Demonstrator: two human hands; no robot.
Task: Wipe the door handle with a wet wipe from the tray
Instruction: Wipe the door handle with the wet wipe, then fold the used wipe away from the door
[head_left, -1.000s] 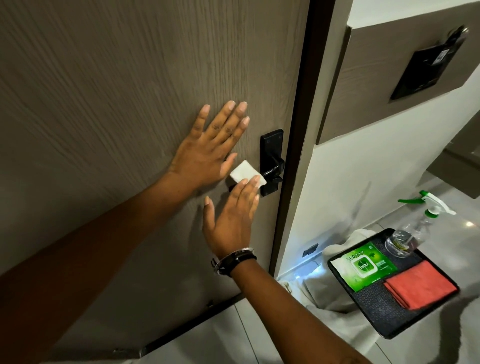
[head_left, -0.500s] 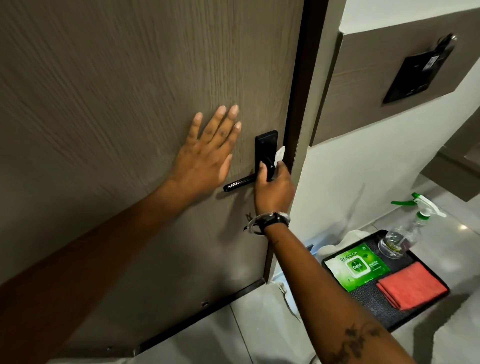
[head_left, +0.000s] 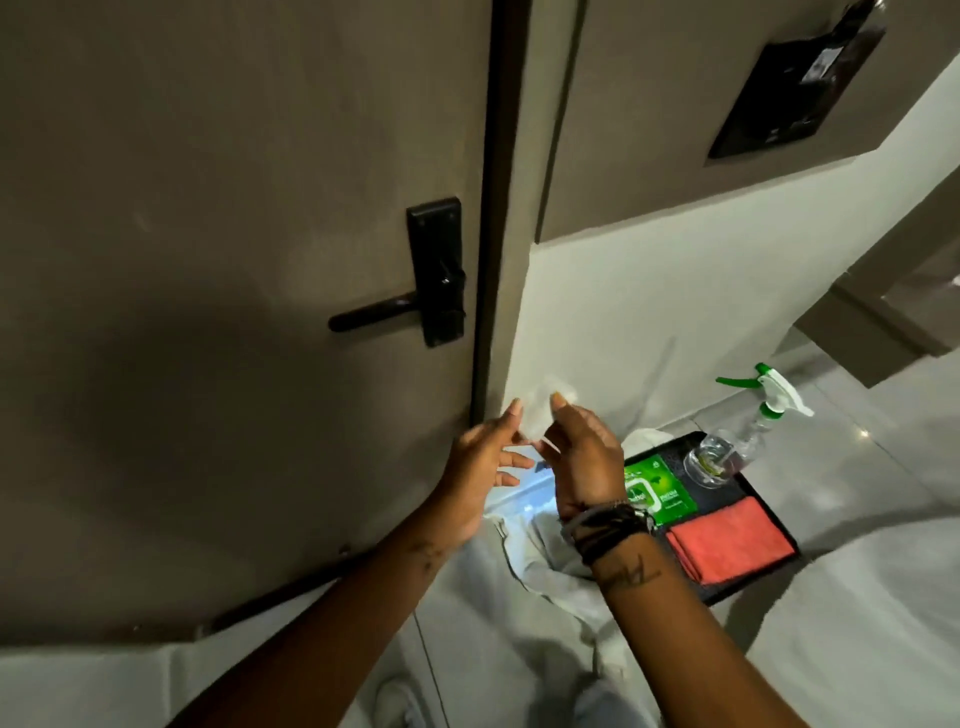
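I hold the wet wipe (head_left: 540, 410) up between both hands, my right hand (head_left: 584, 457) pinching it and my left hand's (head_left: 480, 467) fingers touching its edge. The door handle (head_left: 374, 312) sits bare above, the tray (head_left: 748, 582) on the floor to my right.

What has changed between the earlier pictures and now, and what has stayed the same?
Both hands left the door. The left hand, which was flat on the door, and the right hand, which was wiping the handle, came down and now hold the wipe together below the handle, which is bare. The tray with the wipe pack, red cloth and spray bottle looks unchanged.
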